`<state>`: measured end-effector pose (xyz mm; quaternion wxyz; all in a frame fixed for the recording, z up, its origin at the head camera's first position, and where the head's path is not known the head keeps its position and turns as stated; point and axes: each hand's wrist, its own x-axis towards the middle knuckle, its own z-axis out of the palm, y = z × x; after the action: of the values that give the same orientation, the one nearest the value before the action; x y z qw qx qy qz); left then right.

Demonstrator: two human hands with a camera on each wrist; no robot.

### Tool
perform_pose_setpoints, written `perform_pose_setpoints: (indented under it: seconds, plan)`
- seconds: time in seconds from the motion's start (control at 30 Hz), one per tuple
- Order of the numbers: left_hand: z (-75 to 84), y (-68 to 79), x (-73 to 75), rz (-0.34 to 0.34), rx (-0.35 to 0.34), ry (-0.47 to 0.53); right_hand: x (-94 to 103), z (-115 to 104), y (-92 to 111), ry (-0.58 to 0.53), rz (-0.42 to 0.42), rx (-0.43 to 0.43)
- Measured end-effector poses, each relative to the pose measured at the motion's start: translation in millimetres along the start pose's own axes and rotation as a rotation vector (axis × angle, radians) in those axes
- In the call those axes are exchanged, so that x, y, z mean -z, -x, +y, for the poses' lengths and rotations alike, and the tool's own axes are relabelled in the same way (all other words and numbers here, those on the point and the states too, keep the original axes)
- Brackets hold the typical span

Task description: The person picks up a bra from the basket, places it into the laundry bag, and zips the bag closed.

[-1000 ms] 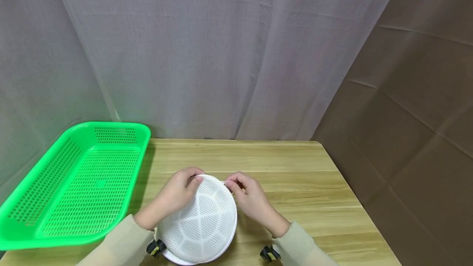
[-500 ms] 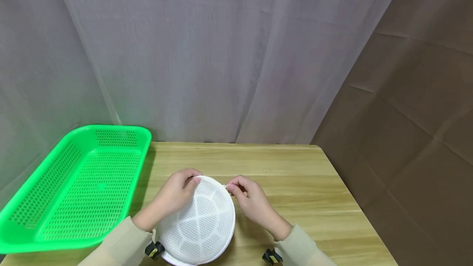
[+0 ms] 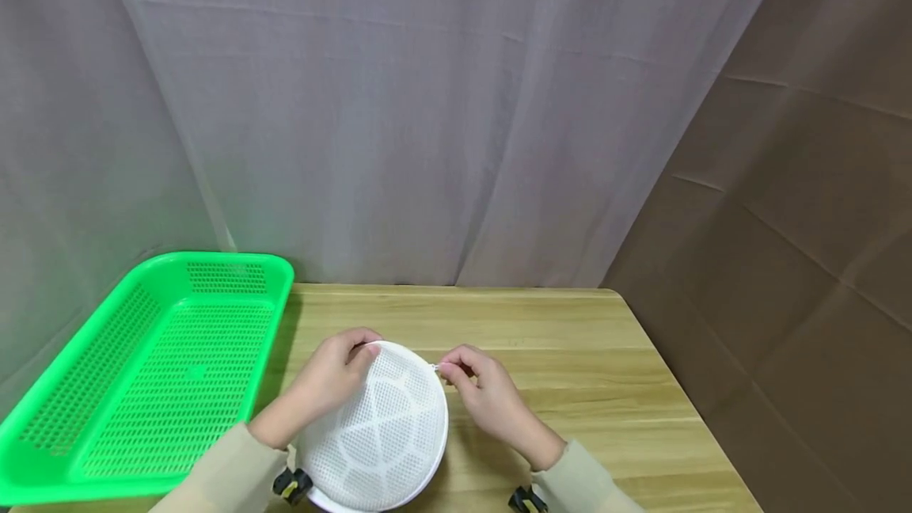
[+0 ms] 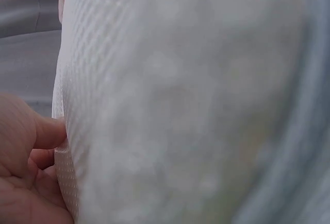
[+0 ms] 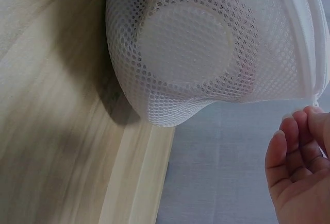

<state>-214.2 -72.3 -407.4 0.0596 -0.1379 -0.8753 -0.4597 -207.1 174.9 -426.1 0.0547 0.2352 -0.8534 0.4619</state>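
A round white mesh laundry bag (image 3: pixel 388 434) stands tilted over the wooden table, its ribbed circular face turned up. At its upper left rim my left hand (image 3: pixel 335 370) grips the edge, thumb on the mesh face. My right hand (image 3: pixel 488 398) pinches the small white zipper pull (image 3: pixel 435 367) at the upper right rim. In the right wrist view, the bag's soft mesh side (image 5: pixel 185 44) bulges down to the table, and a zipper band (image 5: pixel 301 33) runs along its rim. Blurred mesh fills most of the left wrist view, with fingers (image 4: pixel 51 134) at its edge.
A green plastic basket (image 3: pixel 274 331) with perforated walls stands on the left; nothing lies in it. The wooden table (image 3: pixel 570 347) reaches a grey curtain (image 3: pixel 370 141) at the back. Brown cloth (image 3: pixel 798 260) hangs along the right side.
The head view has tilted slightly upward, so the table and basket sit lower. Both hands keep their hold; the right hand and zipper pull stand slightly farther from the left hand.
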Motion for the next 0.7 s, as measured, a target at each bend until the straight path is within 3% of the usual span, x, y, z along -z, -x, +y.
perform_pose_setpoints:
  seconds: [0.7]
  plan:
    - [-7.6,3.0,10.0,0.045,0.079,0.016,-0.9,2.4,6.7,0.0,0.002,-0.004]
